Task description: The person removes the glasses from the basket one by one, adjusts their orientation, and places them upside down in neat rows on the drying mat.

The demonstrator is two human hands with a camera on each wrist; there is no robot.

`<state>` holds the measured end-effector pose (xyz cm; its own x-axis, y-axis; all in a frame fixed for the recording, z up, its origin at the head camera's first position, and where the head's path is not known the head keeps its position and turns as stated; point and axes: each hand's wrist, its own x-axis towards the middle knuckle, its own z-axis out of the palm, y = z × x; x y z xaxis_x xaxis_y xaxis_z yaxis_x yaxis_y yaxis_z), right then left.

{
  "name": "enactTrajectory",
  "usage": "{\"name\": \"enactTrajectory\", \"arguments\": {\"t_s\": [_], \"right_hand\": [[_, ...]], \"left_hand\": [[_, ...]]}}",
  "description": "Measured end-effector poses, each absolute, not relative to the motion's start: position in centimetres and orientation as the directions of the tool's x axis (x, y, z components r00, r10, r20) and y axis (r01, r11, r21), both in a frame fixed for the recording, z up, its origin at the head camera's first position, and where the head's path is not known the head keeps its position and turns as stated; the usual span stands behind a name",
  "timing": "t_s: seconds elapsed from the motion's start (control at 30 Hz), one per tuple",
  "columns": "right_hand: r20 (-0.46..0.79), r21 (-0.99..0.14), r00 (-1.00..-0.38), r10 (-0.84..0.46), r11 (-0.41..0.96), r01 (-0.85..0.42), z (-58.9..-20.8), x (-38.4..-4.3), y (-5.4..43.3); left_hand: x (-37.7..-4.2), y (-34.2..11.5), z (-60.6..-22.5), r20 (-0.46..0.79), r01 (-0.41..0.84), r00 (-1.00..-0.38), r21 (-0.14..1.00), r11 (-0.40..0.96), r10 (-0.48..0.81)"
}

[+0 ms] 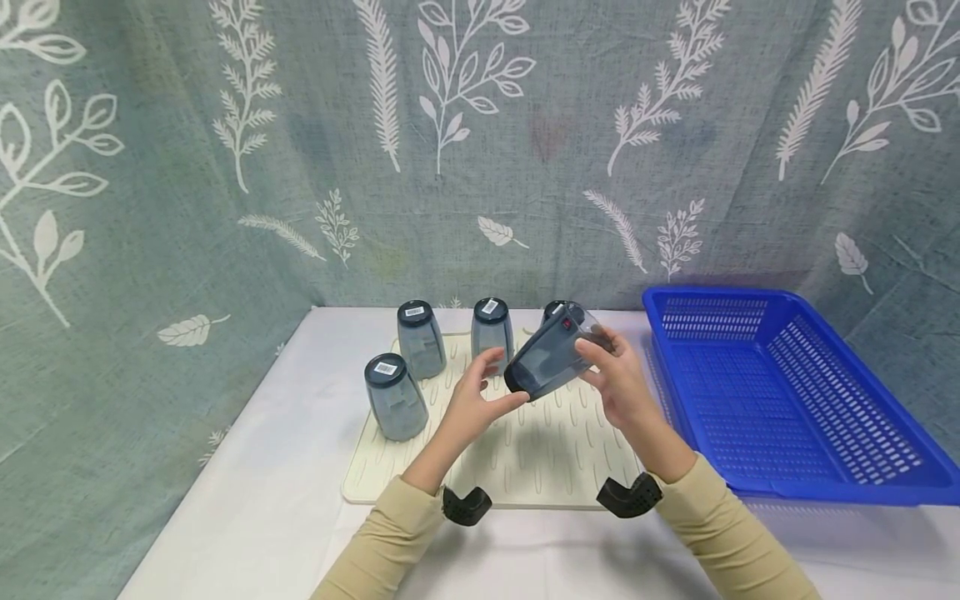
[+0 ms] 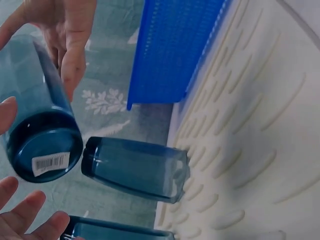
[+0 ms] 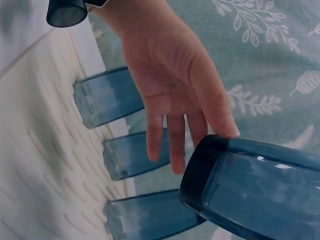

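A tinted blue-grey drinking glass (image 1: 551, 354) is held tilted in the air over the cream ridged mat (image 1: 555, 450), its dark base toward the lower left. My right hand (image 1: 618, 379) grips it near the rim, thumb on the near side. The left hand (image 1: 480, 396) is at the base end with fingers spread and its thumb tip at the base's edge. From the left wrist view, the glass's base (image 2: 45, 150) shows a white barcode label. Several matching glasses stand upside down on the mat, among them a front-left glass (image 1: 397, 400) and a middle glass (image 1: 491, 333).
A blue perforated plastic basket (image 1: 795, 487) sits to the right of the mat on the white-covered table (image 1: 247, 500). Behind the table hangs a grey-green curtain (image 1: 555, 167) with white leaf prints. Another upturned glass (image 1: 553, 308) stands partly hidden behind the held one.
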<state>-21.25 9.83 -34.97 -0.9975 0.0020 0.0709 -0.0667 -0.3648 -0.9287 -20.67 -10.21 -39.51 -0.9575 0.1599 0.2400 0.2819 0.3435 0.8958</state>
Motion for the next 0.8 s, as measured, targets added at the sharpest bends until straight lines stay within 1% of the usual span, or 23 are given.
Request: {"name": "enactTrajectory", "arguments": {"t_s": [0.33, 0.57, 0.8], "right_hand": [[0.096, -0.901, -0.995, -0.010, -0.426, -0.083, -35.37, -21.25, 8.99], [0.108, -0.892, -0.993, -0.036, -0.445, -0.081, -35.52, -21.30, 8.86], [0.115, -0.895, -0.990, -0.078, -0.440, -0.069, -35.69, -21.25, 9.07]], "left_hand": [[-20.77, -9.59, -39.73, 0.227, 0.269, -0.960, 0.911, 0.313, 0.163], [-20.76, -9.40, -39.76, 0.202, 0.239, -0.963, 0.946, 0.219, 0.177], [-20.80, -9.74, -40.12, 0.221, 0.253, -0.959, 0.950, 0.185, 0.179]]}}
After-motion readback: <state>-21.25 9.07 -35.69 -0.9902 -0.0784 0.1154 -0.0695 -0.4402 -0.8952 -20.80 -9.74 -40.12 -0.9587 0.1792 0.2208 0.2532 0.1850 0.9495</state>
